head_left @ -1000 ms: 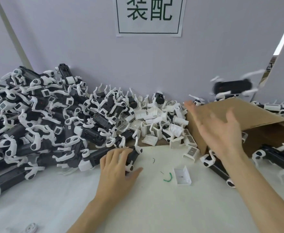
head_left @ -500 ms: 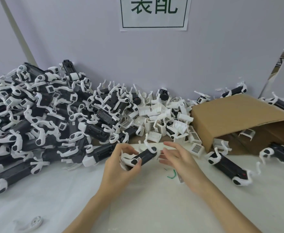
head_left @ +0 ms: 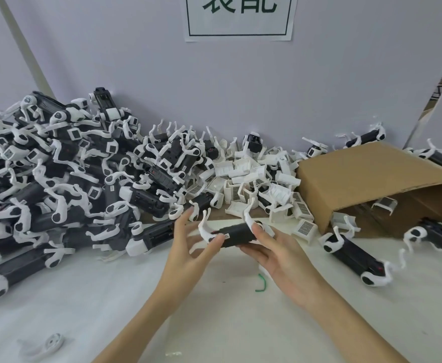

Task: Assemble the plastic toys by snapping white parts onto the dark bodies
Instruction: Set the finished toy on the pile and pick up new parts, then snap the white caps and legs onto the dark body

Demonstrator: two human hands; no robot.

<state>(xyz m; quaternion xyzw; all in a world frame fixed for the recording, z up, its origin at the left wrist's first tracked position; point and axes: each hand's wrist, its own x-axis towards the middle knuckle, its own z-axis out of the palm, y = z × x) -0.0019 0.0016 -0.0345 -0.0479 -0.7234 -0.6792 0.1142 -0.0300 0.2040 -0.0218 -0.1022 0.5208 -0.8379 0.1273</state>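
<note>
Held just above the white tabletop (head_left: 110, 323) at near centre: a dark cylindrical plastic toy body with white curved legs (head_left: 236, 234), pinched at its left end by the left hand (head_left: 188, 244), fingers spread wide, and cradled from below on the relaxed, nearly straight fingers of the right hand (head_left: 274, 255). Best turned until the open mounting face looks up, then steadied before reaching further back and a little right to the heap of loose white ribbed plastic clip parts (head_left: 256, 184). Worth avoiding the tangled pile of dark-and-white toys (head_left: 57, 179) at left and the tipped brown cardboard box (head_left: 366, 176) at right.
</note>
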